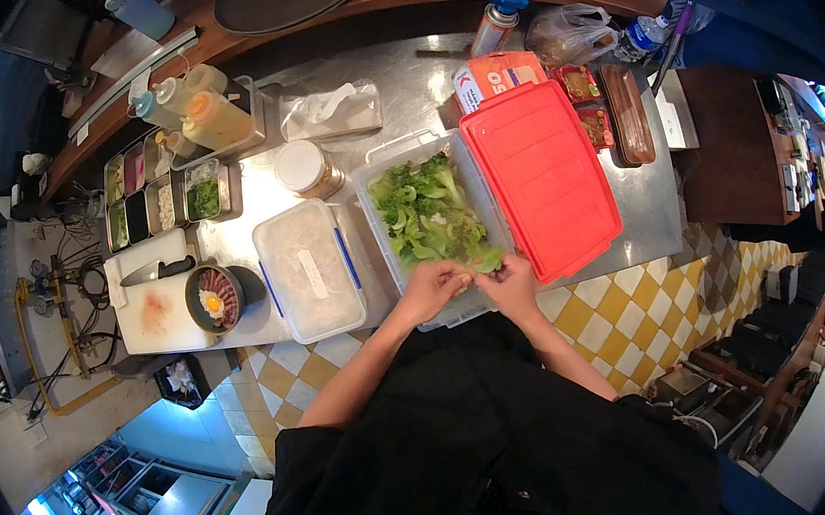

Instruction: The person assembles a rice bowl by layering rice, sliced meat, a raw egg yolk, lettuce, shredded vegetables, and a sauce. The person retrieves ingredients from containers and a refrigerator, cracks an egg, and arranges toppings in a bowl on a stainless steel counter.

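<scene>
A clear plastic tub [367,202] of green lettuce [427,206] stands in front of me on the steel counter. Over its near end, my left hand [434,290] and my right hand [509,288] meet with their fingertips pinched together. A pale green lettuce leaf [488,261] shows between them, and both hands appear to grip it. Leaning against the tub's right side is a red plastic lid [544,183]. To the left lies a lidded clear box [309,268] with blue clips.
Left on the counter [393,73] are a knife [158,271] on a white cutting board [138,322], a bowl [226,299] with meat and egg yolk, garnish pans [165,201] and squeeze bottles [217,122]. A round jar [307,171] and a blowtorch [496,22] stand farther back.
</scene>
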Demonstrator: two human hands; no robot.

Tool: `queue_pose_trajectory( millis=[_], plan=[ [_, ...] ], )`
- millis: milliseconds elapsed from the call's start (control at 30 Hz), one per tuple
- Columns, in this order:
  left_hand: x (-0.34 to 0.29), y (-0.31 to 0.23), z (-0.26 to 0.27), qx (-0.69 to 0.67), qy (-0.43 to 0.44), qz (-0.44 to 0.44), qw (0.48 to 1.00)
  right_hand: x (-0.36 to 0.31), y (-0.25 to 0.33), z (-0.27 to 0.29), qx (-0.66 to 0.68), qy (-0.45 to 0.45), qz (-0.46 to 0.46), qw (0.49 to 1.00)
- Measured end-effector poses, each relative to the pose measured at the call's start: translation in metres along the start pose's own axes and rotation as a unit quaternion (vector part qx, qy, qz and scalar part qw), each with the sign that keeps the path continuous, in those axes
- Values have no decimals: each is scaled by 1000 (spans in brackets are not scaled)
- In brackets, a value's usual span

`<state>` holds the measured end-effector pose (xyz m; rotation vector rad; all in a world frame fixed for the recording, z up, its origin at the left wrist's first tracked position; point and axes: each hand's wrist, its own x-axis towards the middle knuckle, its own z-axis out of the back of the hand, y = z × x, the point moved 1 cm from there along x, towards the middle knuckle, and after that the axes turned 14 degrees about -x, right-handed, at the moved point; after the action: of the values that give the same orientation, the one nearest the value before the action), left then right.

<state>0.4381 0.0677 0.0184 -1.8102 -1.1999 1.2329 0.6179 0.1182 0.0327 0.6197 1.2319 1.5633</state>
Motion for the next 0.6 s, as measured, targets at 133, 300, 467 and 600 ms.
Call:
queue_pose_trajectory(
  millis=[133, 300, 467, 600],
  plan=[
    [-1, -4, -3, -80, 4, 8, 997, -1, 15, -4, 216, -22, -104, 971],
    [-5, 10, -15, -28, -46, 19, 998, -17, 26, 5, -181, -96, 155, 966],
    [-14, -12, -23, 398, -107, -81, 908, -21, 31, 13, -277, -90, 184, 939],
    [11, -26, -6, 477, -97, -114, 866, -28, 30, 31, -222, -58, 32, 973]
  ],
)
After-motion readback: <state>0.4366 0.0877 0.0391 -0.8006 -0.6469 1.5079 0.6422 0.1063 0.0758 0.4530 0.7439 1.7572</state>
